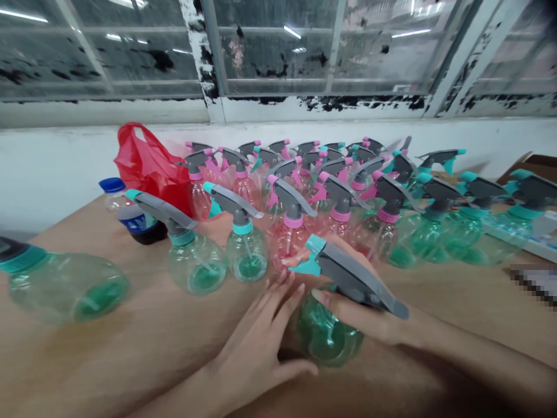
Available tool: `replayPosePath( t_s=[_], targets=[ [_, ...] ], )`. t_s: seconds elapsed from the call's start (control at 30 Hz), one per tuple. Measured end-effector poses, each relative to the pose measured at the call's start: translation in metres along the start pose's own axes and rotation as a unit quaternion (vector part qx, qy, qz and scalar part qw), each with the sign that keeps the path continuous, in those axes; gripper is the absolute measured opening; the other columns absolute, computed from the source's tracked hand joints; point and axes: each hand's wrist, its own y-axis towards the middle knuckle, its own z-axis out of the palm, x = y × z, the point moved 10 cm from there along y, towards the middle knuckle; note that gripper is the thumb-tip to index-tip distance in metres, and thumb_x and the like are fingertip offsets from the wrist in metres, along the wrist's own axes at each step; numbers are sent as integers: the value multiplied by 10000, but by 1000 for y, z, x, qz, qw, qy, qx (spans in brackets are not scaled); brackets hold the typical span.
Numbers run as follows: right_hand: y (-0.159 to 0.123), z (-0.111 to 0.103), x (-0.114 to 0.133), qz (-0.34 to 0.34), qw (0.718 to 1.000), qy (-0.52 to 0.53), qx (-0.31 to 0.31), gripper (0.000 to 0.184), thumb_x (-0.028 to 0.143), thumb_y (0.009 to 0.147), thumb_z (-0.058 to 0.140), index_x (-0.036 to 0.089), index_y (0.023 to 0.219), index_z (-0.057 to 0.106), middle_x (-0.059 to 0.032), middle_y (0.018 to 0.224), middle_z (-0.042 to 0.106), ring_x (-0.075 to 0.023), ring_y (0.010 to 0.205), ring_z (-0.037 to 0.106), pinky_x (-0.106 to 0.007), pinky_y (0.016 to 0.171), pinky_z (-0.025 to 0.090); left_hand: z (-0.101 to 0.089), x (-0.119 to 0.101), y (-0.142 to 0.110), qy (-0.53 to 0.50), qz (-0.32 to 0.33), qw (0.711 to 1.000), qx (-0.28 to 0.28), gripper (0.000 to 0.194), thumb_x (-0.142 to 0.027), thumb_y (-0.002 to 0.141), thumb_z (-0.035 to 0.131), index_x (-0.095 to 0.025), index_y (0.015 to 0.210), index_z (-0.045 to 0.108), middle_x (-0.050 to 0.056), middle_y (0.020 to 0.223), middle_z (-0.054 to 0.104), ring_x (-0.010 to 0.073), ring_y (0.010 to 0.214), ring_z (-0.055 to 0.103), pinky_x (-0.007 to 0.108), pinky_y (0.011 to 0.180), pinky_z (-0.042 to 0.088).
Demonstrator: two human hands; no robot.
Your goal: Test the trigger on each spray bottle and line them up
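A green see-through spray bottle (329, 334) with a grey and turquoise trigger head stands near me, slightly tilted. My right hand (361, 313) is closed around its neck, below the trigger head, with the thumb at the front; most of its fingers are hidden behind the head. To the left of this bottle, my left hand (265, 337) stretches out flat with its fingers spread and holds nothing. Its thumb points toward the base of the bottle; whether it touches I cannot tell. Beyond my left fingertips stand another green spray bottle (237, 252) and a pink spray bottle (289, 235).
Several pink and green spray bottles crowd the back of the wooden table (174, 348). Another green bottle (65, 284) lies on its side at left. A dark drink bottle (141, 223) stands by a red plastic bag (150, 162). A cardboard box (531, 165) is at right.
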Motion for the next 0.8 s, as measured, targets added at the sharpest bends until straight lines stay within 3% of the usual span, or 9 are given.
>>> replayPosePath(
  t_s=[0.1,0.23,0.33,0.43,0.53,0.8],
  targets=[
    [3,-2,9,-19,991,130,0,286,221,819,554,283,1094,507,4,886,667,-157,727,662,-273,667,553,4,-1,0,13,-4,1000,16,1043,-600,750,733,-261,1539,140,160,1523,343,405,1385,305,610,1083,301],
    [6,-7,12,-10,995,95,-3,46,245,841,567,245,824,525,37,668,530,-126,562,521,-269,544,459,7,-2,1,19,-9,999,32,970,-571,774,725,-241,1522,204,162,1514,361,405,1378,321,608,1074,319],
    [5,-11,13,-14,997,81,-14,146,260,857,549,230,725,494,44,637,456,-113,538,449,-266,516,402,7,-2,0,24,-8,999,35,923,-551,793,711,-238,1513,228,157,1516,360,395,1368,345,599,1075,326],
    [4,-10,6,10,995,103,-12,53,255,850,578,225,894,574,31,706,537,-122,583,508,-268,566,445,8,-2,0,52,-1,998,39,849,-545,824,676,-220,1496,273,162,1509,371,384,1360,367,586,1075,337],
    [1,-4,-3,35,990,133,-3,243,182,846,569,245,1080,588,44,700,559,-115,559,509,-248,563,460,7,-4,-1,83,17,996,24,764,-525,861,634,-176,1468,326,172,1496,391,374,1350,387,564,1070,362],
    [-3,-7,-7,14,989,141,-43,297,115,817,575,246,1082,602,62,644,527,-108,548,481,-227,574,465,6,-10,-2,148,52,988,5,633,-463,895,601,-120,1396,423,181,1456,447,355,1339,411,523,1046,412]
  ],
)
